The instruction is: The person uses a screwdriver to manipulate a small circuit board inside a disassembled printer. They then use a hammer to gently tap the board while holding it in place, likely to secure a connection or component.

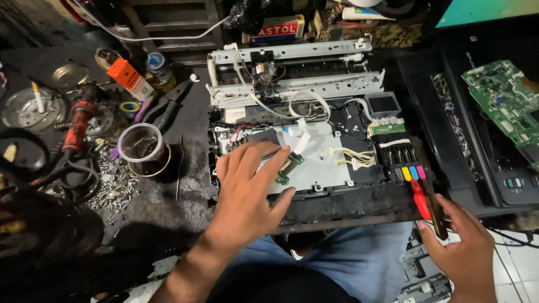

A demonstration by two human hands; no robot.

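An opened printer chassis point(314, 106) lies before me, its metal rails, white ribbon cables and ink-tube block with coloured caps point(412, 173) exposed. My left hand point(247, 191) rests flat on the front of the chassis, fingertips touching a small green circuit board point(287, 168) on the grey metal plate. My right hand point(466, 247), at the lower right by the chassis's front corner, grips a screwdriver with a red handle point(420, 202), the tool pointing up toward the coloured caps.
A clear plastic cup point(140, 147), pliers point(163, 109), tape roll and a pile of loose screws point(115, 182) crowd the dark surface at left. A black printer cover with a green circuit board point(502, 98) lies at right. My blue-trousered knees point(337, 258) are below.
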